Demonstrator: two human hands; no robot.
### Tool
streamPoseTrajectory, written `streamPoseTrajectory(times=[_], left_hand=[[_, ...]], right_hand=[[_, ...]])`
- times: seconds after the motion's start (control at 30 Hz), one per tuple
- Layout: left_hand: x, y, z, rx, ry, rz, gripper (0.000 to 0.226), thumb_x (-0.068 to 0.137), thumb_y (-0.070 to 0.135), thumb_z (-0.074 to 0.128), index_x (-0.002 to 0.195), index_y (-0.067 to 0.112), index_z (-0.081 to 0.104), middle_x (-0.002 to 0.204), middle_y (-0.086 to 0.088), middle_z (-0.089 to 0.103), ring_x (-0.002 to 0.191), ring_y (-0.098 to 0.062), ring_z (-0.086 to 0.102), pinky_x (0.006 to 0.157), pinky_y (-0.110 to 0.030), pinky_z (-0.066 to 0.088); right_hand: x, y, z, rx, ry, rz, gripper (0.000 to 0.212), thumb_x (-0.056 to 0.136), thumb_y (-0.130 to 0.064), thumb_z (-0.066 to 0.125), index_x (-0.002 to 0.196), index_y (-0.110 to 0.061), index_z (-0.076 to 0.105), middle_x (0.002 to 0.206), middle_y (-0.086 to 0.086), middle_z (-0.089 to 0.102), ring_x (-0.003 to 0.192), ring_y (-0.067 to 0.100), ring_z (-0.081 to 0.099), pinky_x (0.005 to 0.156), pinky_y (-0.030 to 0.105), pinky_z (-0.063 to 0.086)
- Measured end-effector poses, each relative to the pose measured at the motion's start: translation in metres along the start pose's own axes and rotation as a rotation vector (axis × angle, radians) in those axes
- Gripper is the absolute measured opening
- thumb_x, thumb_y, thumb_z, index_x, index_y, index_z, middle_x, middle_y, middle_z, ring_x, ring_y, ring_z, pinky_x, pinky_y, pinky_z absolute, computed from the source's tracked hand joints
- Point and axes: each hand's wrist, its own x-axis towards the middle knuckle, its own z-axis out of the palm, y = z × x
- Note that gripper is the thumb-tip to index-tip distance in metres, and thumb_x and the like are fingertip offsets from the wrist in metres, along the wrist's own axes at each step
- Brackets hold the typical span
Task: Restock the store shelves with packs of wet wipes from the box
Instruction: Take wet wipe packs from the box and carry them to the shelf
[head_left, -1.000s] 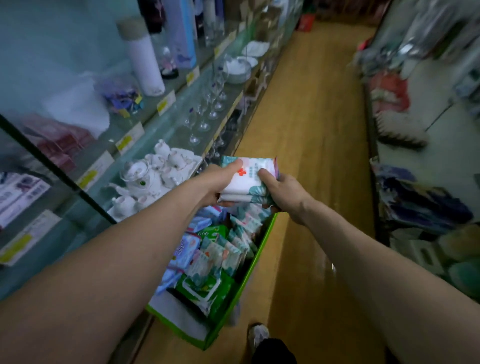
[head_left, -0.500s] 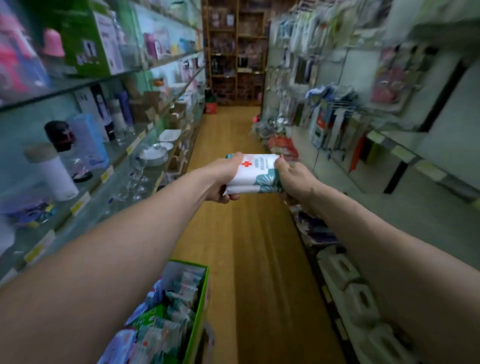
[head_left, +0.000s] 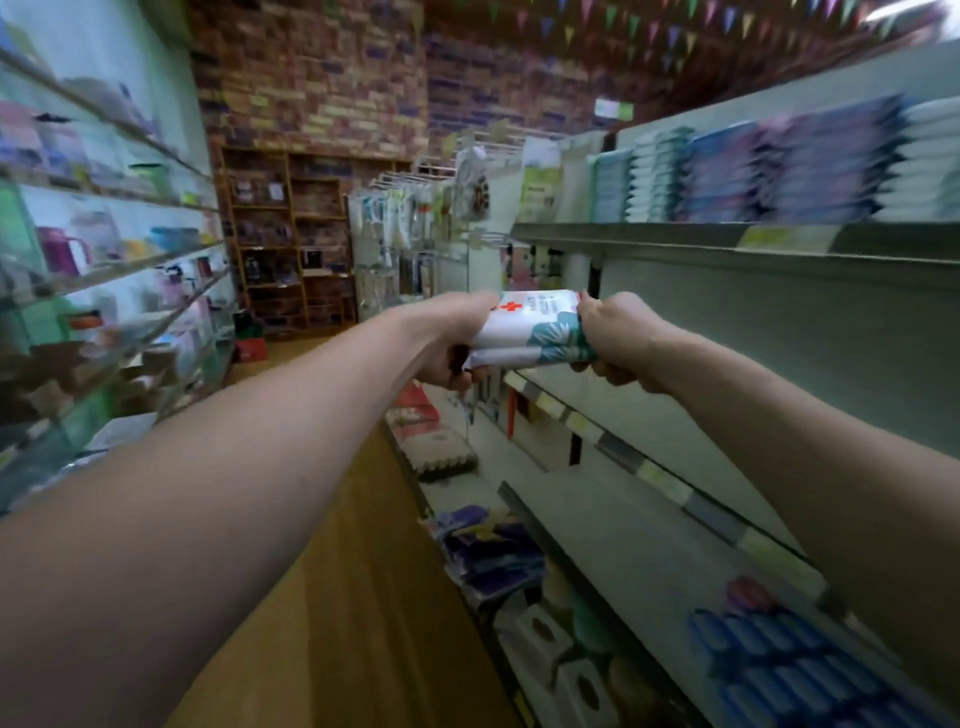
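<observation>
Two stacked packs of wet wipes (head_left: 530, 332), white with a red cross and teal leaf print, are held out in front of me at chest height. My left hand (head_left: 449, 338) grips their left end and my right hand (head_left: 618, 338) grips their right end. They hover beside the right-hand shelving, below the top shelf (head_left: 675, 239), where stacks of wipe packs (head_left: 753, 166) stand in a row. The box is out of view.
Glass shelves (head_left: 114, 270) of goods line the left. The wooden aisle floor (head_left: 353, 571) runs to a brick wall with wooden racks (head_left: 291, 239). Lower right shelves (head_left: 613, 519) hold blue packs (head_left: 789, 660), tissue boxes and dark packets.
My view has swung up and to the right, from the box on the floor to the right-hand shelves. Both hands keep their grip and have lifted the packs toward that shelving.
</observation>
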Motion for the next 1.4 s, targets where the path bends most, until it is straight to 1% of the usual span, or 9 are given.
streamPoseTrajectory(times=[0.1,0.23,0.43,0.57,0.7,0.77,0.97,1.2,1.4], left_hand=[[-0.001,0.041,0.037,0.019,-0.103,0.030,0.029,0.095,0.035,0.039,0.086,0.010,0.050,0.050,-0.003,0.051,0.038,-0.014,0.046,0.041,-0.015,0.037],[0.006,0.086,0.086,0.044,-0.123,0.128,0.021,0.094,0.027,0.044,0.091,0.008,0.051,0.075,-0.009,0.055,0.059,-0.019,0.053,0.061,-0.026,0.043],[0.013,0.145,0.143,0.062,-0.217,0.209,0.033,0.094,0.028,0.057,0.119,0.006,0.054,0.104,-0.012,0.061,0.070,-0.019,0.063,0.048,-0.026,0.055],[0.013,0.178,0.177,0.012,-0.270,0.266,0.033,0.092,0.026,0.063,0.117,0.006,0.055,0.100,-0.013,0.062,0.074,-0.018,0.064,0.045,-0.028,0.055],[0.020,0.207,0.207,0.010,-0.319,0.320,0.028,0.091,0.029,0.065,0.107,0.008,0.056,0.101,-0.012,0.066,0.080,-0.019,0.067,0.054,-0.029,0.055],[0.026,0.219,0.221,0.011,-0.346,0.341,0.026,0.092,0.029,0.063,0.106,0.008,0.056,0.097,-0.011,0.066,0.077,-0.018,0.066,0.057,-0.028,0.054],[0.051,0.252,0.259,0.077,-0.443,0.443,0.019,0.095,0.028,0.059,0.099,0.009,0.058,0.084,-0.008,0.063,0.068,-0.014,0.061,0.059,-0.026,0.052],[0.082,0.295,0.302,0.181,-0.516,0.613,0.026,0.096,0.033,0.056,0.092,0.008,0.056,0.079,-0.006,0.060,0.063,-0.013,0.058,0.062,-0.023,0.053],[0.104,0.318,0.330,0.185,-0.713,0.659,0.033,0.094,0.031,0.058,0.116,0.007,0.054,0.099,-0.011,0.064,0.082,-0.020,0.065,0.073,-0.028,0.056]], right_hand=[[0.009,0.012,-0.055,-0.040,0.059,0.026,0.048,0.102,-0.041,0.028,0.114,-0.003,0.054,0.068,0.009,0.063,0.041,0.013,0.039,0.036,0.018,0.027],[0.015,0.025,-0.119,-0.078,0.170,0.050,0.043,0.100,-0.036,0.030,0.113,-0.003,0.055,0.066,0.009,0.065,0.039,0.012,0.039,0.038,0.018,0.028],[0.001,0.038,-0.198,-0.164,0.307,0.040,0.037,0.102,-0.027,0.029,0.103,-0.002,0.056,0.063,0.007,0.061,0.040,0.013,0.039,0.038,0.018,0.029],[-0.004,0.043,-0.241,-0.219,0.366,0.118,0.040,0.102,-0.027,0.029,0.080,-0.006,0.055,0.041,0.003,0.051,0.025,0.011,0.034,0.032,0.009,0.024],[-0.002,0.048,-0.275,-0.230,0.413,0.140,0.033,0.100,-0.021,0.030,0.098,-0.003,0.058,0.062,0.008,0.057,0.042,0.013,0.040,0.037,0.019,0.030],[0.001,0.050,-0.289,-0.235,0.424,0.151,0.031,0.101,-0.018,0.029,0.103,-0.003,0.056,0.066,0.009,0.060,0.044,0.012,0.040,0.036,0.018,0.030],[0.007,0.058,-0.317,-0.304,0.477,0.201,0.029,0.102,-0.013,0.032,0.084,-0.005,0.053,0.064,0.007,0.058,0.043,0.009,0.038,0.035,0.018,0.030],[0.024,0.064,-0.352,-0.325,0.595,0.330,0.030,0.103,-0.019,0.035,0.089,-0.004,0.057,0.069,0.007,0.057,0.048,0.009,0.038,0.044,0.020,0.032],[0.039,0.074,-0.374,-0.330,0.678,0.449,0.030,0.103,-0.018,0.034,0.093,-0.004,0.059,0.069,0.006,0.057,0.048,0.008,0.037,0.042,0.019,0.033]])
